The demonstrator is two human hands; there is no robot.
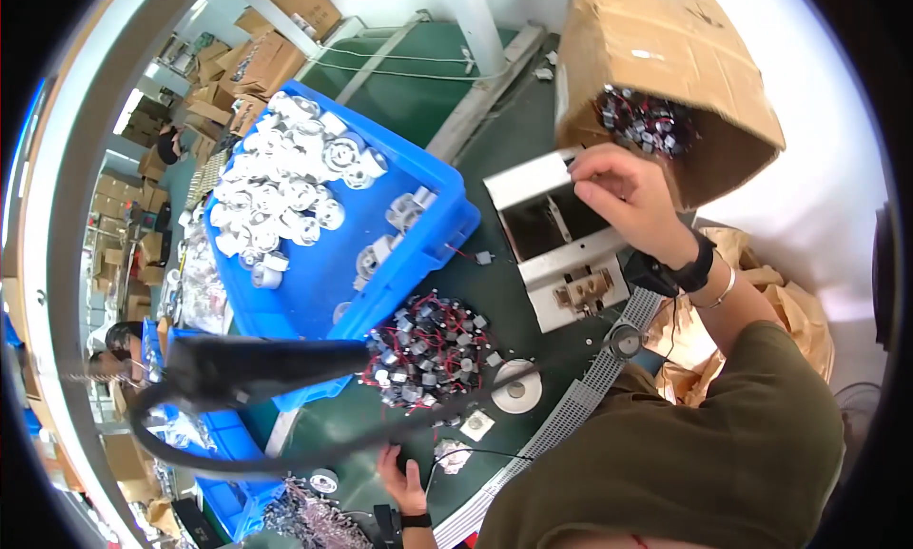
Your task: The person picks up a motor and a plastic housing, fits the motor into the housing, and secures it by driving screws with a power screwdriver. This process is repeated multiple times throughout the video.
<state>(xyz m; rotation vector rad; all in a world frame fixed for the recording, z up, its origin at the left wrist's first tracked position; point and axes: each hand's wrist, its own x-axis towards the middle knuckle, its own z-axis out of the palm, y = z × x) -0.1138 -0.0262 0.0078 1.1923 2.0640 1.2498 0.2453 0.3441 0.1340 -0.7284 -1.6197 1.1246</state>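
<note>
My right hand (623, 192) is raised over the far corner of a white metal box-shaped fixture (547, 266). Its fingers are curled in and pinched together, and whatever they may hold is hidden. Inside the fixture is a dark recess with a thin upright plate; a brass-coloured block (584, 290) sits on the near side. At the lower middle, my left hand (403, 480) rests by the table with thumb and fingers apart. Beside it lie a crumpled whitish piece (453, 456) and a thin black cable. Farther up is a heap of small grey motors (428, 351) with red and black wires.
A blue crate (442, 183) holds many white round housings. An open cardboard box (685, 45) leans at upper right with more wired motors inside. A white disc (517, 387) lies near a perforated strip (580, 397). A blurred dark arm (276, 363) crosses the lower-left foreground.
</note>
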